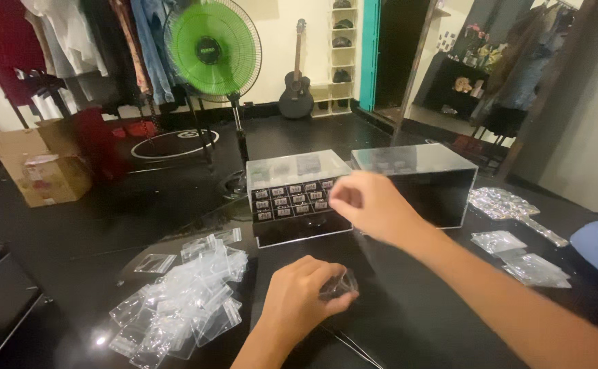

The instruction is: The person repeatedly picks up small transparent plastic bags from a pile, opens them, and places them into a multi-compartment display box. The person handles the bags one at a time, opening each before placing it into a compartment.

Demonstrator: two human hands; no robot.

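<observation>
— What is the left hand (304, 292) holding?
— A small clear plastic zip bag (341, 283), crumpled and glossy, pinched between thumb and fingers low over the black desk (408, 314). What is inside it is too small to tell.
— How is that hand set?
— Knuckles up, fingers curled in around the bag, wrist coming up from the bottom edge of the view.
— And the right hand (371, 203)?
— Raised in front of the clear drawer box (297, 196), which has rows of small labelled compartments. It is blurred, fingers loosely curled; I cannot tell whether it grips anything. The forearm runs back to the lower right corner.
— What else lies around?
— A loose pile of empty zip bags (179, 301) to the left of the left hand, a second clear box (418, 179) just beside the first, and more bags (524, 260) to the right.
</observation>
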